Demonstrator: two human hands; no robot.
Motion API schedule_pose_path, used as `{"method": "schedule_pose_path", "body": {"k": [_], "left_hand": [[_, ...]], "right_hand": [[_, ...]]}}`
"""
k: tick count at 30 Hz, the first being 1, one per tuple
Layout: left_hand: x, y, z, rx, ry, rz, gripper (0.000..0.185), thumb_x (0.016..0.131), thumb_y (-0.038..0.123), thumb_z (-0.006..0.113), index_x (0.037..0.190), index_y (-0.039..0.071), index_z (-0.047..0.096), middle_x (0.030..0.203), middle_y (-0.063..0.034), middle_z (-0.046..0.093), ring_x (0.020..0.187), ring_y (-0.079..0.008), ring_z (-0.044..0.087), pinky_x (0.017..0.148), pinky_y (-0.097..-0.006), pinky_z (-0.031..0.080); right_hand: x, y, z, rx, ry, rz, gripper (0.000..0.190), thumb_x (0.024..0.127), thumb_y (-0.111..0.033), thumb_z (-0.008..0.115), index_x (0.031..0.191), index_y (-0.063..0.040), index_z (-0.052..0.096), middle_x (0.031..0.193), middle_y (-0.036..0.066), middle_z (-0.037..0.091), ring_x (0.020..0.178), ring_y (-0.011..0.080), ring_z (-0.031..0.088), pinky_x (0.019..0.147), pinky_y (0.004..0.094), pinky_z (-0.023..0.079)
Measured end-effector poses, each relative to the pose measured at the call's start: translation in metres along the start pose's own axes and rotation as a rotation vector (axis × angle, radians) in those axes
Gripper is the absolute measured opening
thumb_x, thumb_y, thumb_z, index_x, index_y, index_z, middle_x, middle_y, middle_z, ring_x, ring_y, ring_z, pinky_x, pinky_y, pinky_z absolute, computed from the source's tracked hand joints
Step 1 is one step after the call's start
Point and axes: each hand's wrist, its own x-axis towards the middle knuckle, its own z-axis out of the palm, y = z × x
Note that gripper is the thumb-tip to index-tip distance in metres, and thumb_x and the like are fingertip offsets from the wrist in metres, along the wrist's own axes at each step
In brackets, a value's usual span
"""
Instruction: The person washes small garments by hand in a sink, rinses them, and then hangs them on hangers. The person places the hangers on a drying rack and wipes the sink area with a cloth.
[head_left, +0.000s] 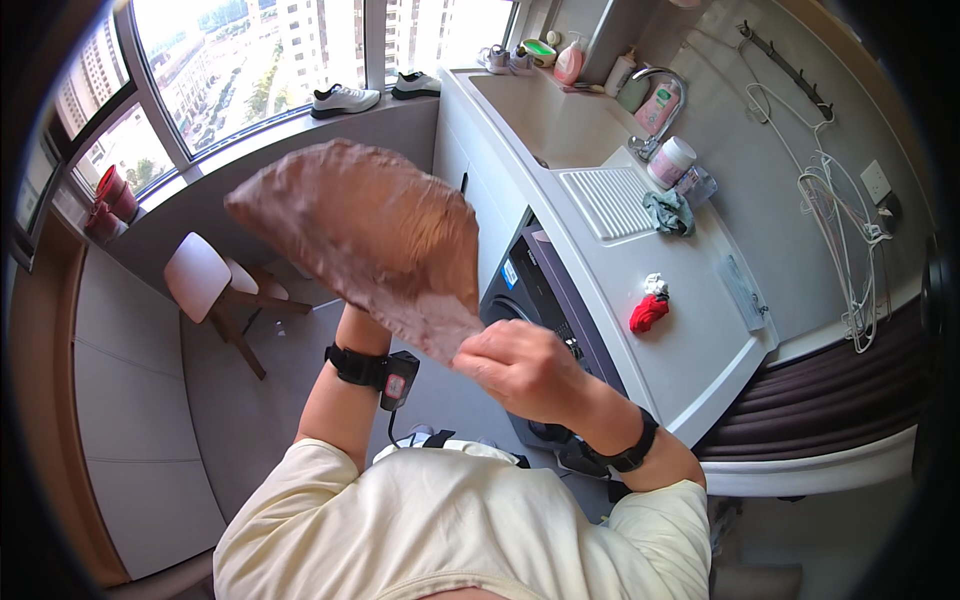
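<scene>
A thin brown cloth (352, 225) with a gathered edge is spread in the air before me, blurred in places. My right hand (517, 364) pinches its lower right corner in a closed grip. My left forearm (341, 405), with a black strap and a small device at the wrist, reaches up behind the lower edge of the cloth. The fabric covers my left hand, so its fingers and grip are hidden. To the right, a red cloth (649, 313) and a crumpled white cloth (655, 284) lie together on the white countertop (697, 367).
A sink (555, 112) with a ribbed washboard (606, 201) is at upper right; a grey-green cloth (670, 213) lies beside it. Below the counter stands a washing machine (540, 277). White hangers (832, 217) hang on the wall. A stool (199, 274) stands left; sneakers (345, 100) sit on the sill.
</scene>
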Motion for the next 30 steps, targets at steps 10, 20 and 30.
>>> {"method": "schedule_pose_path", "body": {"k": [10, 20, 30], "left_hand": [[-0.040, -0.006, 0.052, 1.290, -0.333, 0.768, 0.005, 0.074, 0.010, 0.066, 0.078, 0.007, 0.066, 0.081, -0.0043, 0.066, 0.079, -0.0212, 0.062, 0.078, -0.0294, 0.049], [-0.080, -0.043, 0.127, 1.356, -0.315, 0.836, 0.008, 0.072, 0.013, 0.064, 0.080, 0.011, 0.065, 0.085, -0.0034, 0.065, 0.084, -0.0207, 0.061, 0.080, -0.0294, 0.047], [-0.106, -0.093, 0.204, 1.517, -0.229, 0.848, 0.008, 0.070, 0.016, 0.062, 0.079, 0.015, 0.063, 0.084, -0.0009, 0.063, 0.085, -0.0198, 0.059, 0.081, -0.0293, 0.046]], "right_hand": [[-0.177, 0.074, -0.162, -0.291, 0.479, 0.873, 0.029, 0.082, -0.015, 0.064, 0.108, -0.005, 0.059, 0.087, 0.010, 0.068, 0.066, 0.0173, 0.063, 0.064, 0.0301, 0.050], [-0.361, 0.137, -0.505, -1.625, 0.633, 1.389, 0.041, 0.078, -0.022, 0.066, 0.112, -0.003, 0.051, 0.109, 0.019, 0.056, 0.105, 0.0346, 0.053, 0.086, 0.0418, 0.044], [-0.447, 0.178, -0.583, -1.414, 0.457, 1.497, 0.033, 0.074, -0.011, 0.069, 0.100, -0.002, 0.052, 0.101, 0.023, 0.055, 0.100, 0.0397, 0.051, 0.087, 0.0417, 0.042]]}}
